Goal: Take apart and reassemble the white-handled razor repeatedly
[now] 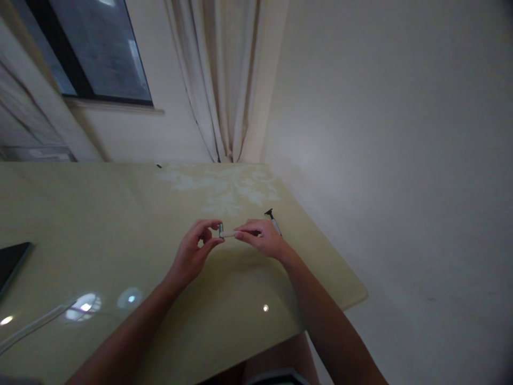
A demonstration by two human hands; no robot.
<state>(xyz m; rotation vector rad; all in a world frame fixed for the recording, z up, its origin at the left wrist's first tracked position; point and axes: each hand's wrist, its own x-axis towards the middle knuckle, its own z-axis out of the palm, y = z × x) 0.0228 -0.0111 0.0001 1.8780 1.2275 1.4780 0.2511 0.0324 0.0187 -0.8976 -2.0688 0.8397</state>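
Above the pale yellow table, my left hand pinches a small dark metallic piece between thumb and fingertip. My right hand has its fingers closed on a thin whitish stick. The stick's left end meets the small piece; whether the two are joined I cannot tell. Just beyond my right hand lies a razor-like tool with a black head and a greyish handle, partly hidden by that hand.
A dark flat device lies at the left edge, with a white cable nearer me. A tiny black object is at the far edge. The wall borders the table's right side. Curtains hang behind.
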